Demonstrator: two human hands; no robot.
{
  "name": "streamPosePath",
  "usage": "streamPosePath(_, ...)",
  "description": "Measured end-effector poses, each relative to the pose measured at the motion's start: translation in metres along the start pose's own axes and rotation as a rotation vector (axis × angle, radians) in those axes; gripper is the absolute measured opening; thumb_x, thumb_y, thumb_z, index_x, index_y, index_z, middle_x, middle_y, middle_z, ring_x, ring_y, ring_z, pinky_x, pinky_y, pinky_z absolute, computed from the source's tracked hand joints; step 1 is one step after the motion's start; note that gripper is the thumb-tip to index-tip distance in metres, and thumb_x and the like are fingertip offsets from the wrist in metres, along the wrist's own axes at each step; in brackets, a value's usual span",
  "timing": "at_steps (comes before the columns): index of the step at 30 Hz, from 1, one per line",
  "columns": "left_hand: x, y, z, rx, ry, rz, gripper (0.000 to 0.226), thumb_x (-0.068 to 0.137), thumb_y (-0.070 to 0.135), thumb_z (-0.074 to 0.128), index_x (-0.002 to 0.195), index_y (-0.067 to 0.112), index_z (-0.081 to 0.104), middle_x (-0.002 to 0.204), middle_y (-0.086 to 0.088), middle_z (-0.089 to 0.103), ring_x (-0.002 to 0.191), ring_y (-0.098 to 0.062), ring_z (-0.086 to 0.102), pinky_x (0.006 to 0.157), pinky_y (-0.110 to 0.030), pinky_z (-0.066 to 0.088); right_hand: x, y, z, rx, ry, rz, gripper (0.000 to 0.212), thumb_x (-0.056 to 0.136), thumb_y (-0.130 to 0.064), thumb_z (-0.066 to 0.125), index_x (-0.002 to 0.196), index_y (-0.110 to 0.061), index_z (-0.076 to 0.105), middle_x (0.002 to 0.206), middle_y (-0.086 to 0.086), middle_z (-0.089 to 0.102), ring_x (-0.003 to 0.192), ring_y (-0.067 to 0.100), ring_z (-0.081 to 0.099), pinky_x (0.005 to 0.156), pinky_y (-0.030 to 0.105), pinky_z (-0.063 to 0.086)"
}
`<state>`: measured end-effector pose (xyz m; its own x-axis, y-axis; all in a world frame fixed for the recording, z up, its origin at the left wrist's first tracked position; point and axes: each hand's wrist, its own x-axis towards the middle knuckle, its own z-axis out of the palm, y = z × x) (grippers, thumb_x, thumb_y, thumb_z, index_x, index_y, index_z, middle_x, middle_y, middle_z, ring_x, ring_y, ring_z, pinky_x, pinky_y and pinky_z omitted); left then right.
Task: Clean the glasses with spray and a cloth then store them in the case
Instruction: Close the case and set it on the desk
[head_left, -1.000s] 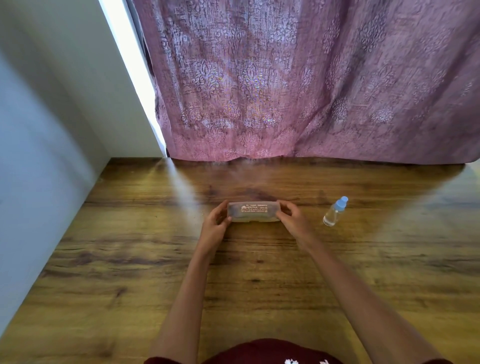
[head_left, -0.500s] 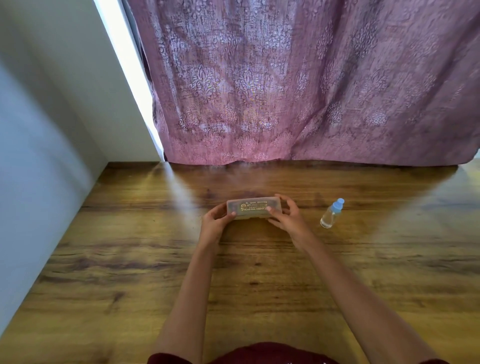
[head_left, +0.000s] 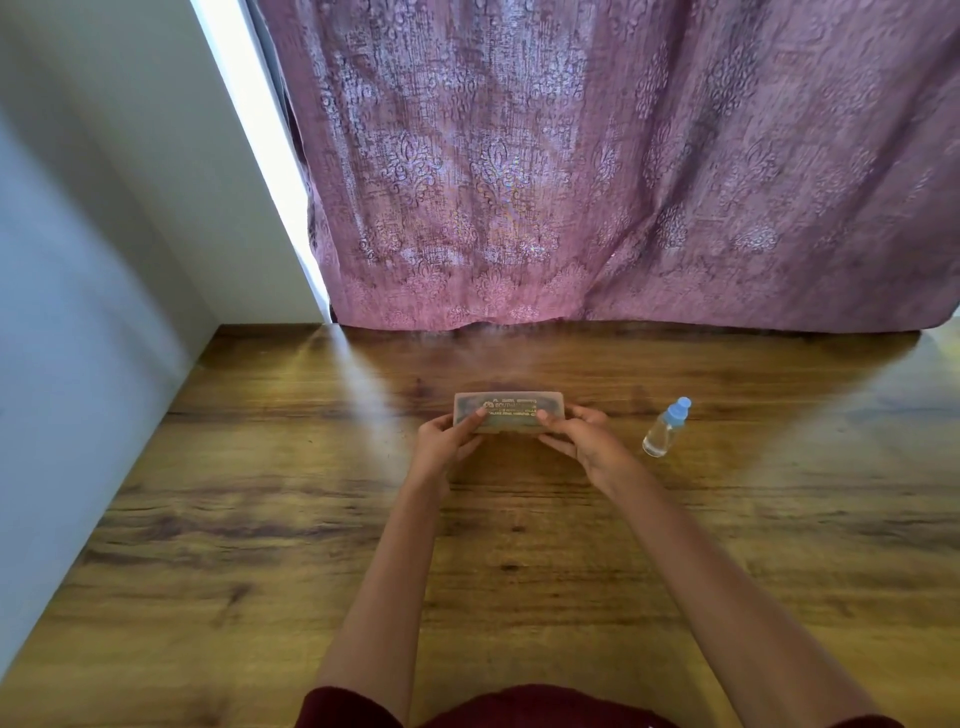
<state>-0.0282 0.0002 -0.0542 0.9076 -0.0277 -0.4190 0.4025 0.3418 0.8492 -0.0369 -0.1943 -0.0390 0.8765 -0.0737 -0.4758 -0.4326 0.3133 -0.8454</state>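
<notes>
Glasses case (head_left: 508, 410) — closed, it seemed — was held over the worktop (head_left: 519, 551), left hand (head_left: 447, 441) and right hand (head_left: 582, 439) each gripping an end; spray bottle (head_left: 665, 428) stood untouched beside. Cleaning and storing looked undone.

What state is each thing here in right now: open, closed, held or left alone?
Glasses case: closed, held at both ends.
Left hand: fingers curled round the case's left end.
Right hand: fingers curled round the case's right end.
Spray bottle: blue cap on, untouched, on the table right of the case.
Curtain: drawn shut, hem at the table's far edge.
</notes>
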Motion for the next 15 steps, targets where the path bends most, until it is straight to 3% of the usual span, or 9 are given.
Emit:
streamPosePath(3, -0.0006, -0.0011, 0.0014, -0.022, 0.01, 0.001, 0.032, 0.075, 0.019, 0.079, 0.099, 0.004, 0.062, 0.102, -0.013, 0.07, 0.095, -0.019, 0.069, 0.068, -0.017, 0.056, -0.0014, -0.0002, -0.0001, 0.006, -0.012, 0.003, 0.04, 0.082, -0.006, 0.072, 0.119, 0.0, 0.057, 0.111, 0.01, 0.067, 0.093, 0.014, 0.068, 0.073, 0.021, 0.058)
streamPosePath(6, -0.0009, -0.0022, 0.0008, -0.018, 0.012, 0.0, 0.026, 0.076, 0.018, 0.078, 0.093, 0.006, 0.062, 0.103, -0.013, 0.069, 0.099, -0.021, 0.068, 0.071, -0.019, 0.057, -0.0015, 0.0003, -0.0008, 0.018, -0.006, 0.02, 0.033, 0.082, -0.005, 0.072, 0.111, -0.004, 0.059, 0.112, 0.011, 0.066, 0.095, 0.017, 0.067, 0.069, 0.02, 0.058)
streamPosePath(15, 0.0028, -0.0039, -0.0001, -0.014, 0.024, -0.017, 0.028, 0.074, 0.02, 0.079, 0.092, 0.008, 0.061, 0.105, -0.012, 0.068, 0.099, -0.021, 0.068, 0.071, -0.02, 0.057, 0.0014, 0.0004, -0.0002, 0.015, 0.017, 0.029, 0.049, 0.079, -0.005, 0.074, 0.124, 0.001, 0.055, 0.119, 0.015, 0.064, 0.097, 0.019, 0.068, 0.069, 0.02, 0.058)
